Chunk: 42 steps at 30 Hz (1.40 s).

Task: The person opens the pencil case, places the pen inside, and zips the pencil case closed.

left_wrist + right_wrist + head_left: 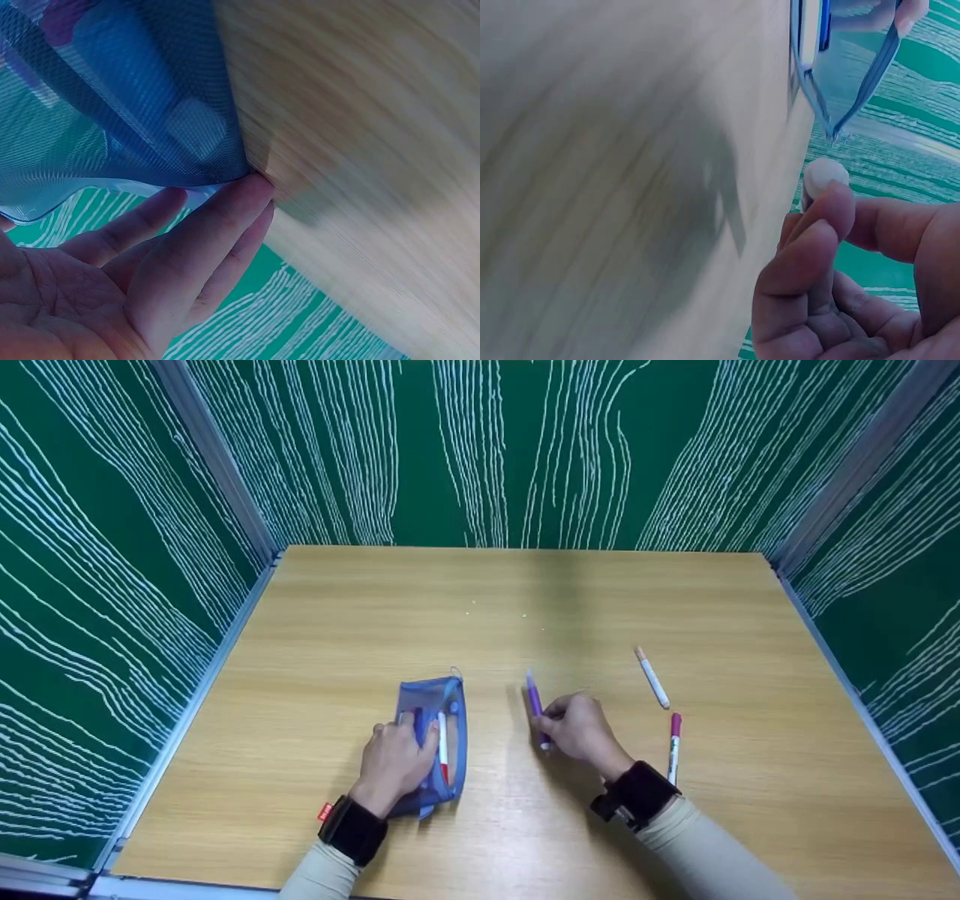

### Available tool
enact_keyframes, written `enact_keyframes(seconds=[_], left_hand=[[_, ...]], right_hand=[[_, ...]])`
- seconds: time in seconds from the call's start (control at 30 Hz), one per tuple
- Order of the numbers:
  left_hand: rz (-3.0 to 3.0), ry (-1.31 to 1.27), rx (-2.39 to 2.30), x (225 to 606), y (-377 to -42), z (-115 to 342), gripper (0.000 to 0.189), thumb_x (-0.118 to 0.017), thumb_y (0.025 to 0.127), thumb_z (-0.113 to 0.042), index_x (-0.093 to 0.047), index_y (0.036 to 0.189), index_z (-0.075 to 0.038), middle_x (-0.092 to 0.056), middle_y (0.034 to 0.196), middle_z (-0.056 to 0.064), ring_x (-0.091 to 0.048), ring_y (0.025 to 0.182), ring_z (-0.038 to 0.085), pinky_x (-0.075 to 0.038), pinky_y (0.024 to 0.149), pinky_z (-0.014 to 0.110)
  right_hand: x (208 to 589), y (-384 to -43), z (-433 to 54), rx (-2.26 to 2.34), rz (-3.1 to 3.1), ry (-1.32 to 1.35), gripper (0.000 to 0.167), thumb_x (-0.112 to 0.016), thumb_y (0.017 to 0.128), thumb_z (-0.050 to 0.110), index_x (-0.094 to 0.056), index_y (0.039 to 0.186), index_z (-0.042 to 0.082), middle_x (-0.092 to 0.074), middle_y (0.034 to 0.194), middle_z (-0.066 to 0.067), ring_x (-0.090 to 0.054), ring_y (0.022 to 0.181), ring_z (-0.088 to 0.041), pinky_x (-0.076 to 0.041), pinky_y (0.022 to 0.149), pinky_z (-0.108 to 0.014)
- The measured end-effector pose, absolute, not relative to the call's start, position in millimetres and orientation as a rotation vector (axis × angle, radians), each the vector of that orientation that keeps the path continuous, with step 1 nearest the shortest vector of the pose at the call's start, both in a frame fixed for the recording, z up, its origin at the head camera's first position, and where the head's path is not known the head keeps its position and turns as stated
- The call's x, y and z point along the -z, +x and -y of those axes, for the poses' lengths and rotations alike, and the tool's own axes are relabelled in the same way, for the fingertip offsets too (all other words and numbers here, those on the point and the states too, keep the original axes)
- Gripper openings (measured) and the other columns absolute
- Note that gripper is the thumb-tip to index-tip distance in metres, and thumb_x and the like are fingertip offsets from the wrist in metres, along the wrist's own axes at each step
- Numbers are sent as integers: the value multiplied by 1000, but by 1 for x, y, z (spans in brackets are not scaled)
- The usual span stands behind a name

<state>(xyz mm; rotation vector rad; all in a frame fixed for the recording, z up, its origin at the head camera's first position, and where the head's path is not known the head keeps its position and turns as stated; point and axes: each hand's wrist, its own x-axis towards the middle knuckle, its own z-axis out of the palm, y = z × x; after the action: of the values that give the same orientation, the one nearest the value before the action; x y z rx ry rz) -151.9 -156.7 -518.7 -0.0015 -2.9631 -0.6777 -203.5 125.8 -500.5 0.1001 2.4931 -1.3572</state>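
A blue mesh pencil case [462, 735] lies on the table left of centre, its zip side apart. My left hand [396, 757] holds its left side. In the left wrist view, fingers of the left hand [180, 262] lie along the mesh at the case's edge. Inside is a white marker with a red end [442, 739], beside darker blue and purple shapes. To the right of the case, my right hand [581, 729] pinches a purple marker [534, 701], thin end pointing away from me. Its white round end [826, 172] shows at the fingertips in the right wrist view.
Two white markers lie to the right of my right hand: a peach-capped marker [654, 681] and, nearer me, a magenta-capped marker [674, 746]. Tiny pale specks dot the wooden table [360, 615] farther back. Green panels with white wavy lines [420, 450] enclose three sides.
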Motion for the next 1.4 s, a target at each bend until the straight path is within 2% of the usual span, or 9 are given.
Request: enact_keyframes(seconds=[0.17, 0.37, 0.6, 0.8, 1.13, 1.4], left_hand=[[2981, -2, 681, 518, -152, 157, 61, -46, 104, -47, -63, 125, 8, -70, 100, 27, -65, 90, 40, -55, 72, 51], [3006, 10, 694, 517, -152, 157, 64, -44, 105, -48, -59, 132, 8, -69, 107, 28, -65, 95, 40, -56, 75, 50], [2972, 5, 670, 519, -152, 157, 56, -47, 103, -46, -64, 114, 6, -69, 95, 25, -64, 89, 40, -54, 72, 51], [3006, 28, 671, 519, -152, 157, 60, -45, 104, -48, -63, 121, 7, -69, 99, 25, -64, 90, 38, -54, 73, 49], [3012, 24, 674, 518, -152, 156, 59, -45, 104, -48, -62, 122, 6, -69, 99, 24, -63, 89, 36, -54, 73, 48], [3018, 19, 697, 517, -151, 157, 64, -45, 104, -49, -60, 129, 7, -69, 104, 26, -62, 93, 37, -54, 76, 50]], right_hand=[[502, -197, -114, 1376, -2472, 69, 7, -76, 92, 10, -75, 92, 3, -71, 77, -8, -69, 63, -22, -58, 58, -36], [504, -188, -98, 1363, -2500, -26, 5, -76, 92, 9, -75, 89, 5, -71, 76, -4, -67, 61, -18, -55, 54, -29], [504, -178, -82, 1370, -2470, -138, 6, -77, 91, 9, -76, 90, 4, -71, 76, -4, -68, 63, -18, -55, 54, -29], [506, -173, -69, 1355, -2436, -209, 6, -77, 91, 11, -75, 90, 5, -71, 76, -2, -66, 63, -15, -56, 56, -29], [508, -167, -54, 1382, -2418, -284, 10, -78, 91, 12, -74, 85, 5, -70, 70, 0, -65, 54, -14, -55, 49, -30], [508, -165, -38, 1428, -2350, -276, 11, -77, 91, 12, -73, 83, 7, -70, 69, -3, -66, 52, -17, -58, 51, -38]])
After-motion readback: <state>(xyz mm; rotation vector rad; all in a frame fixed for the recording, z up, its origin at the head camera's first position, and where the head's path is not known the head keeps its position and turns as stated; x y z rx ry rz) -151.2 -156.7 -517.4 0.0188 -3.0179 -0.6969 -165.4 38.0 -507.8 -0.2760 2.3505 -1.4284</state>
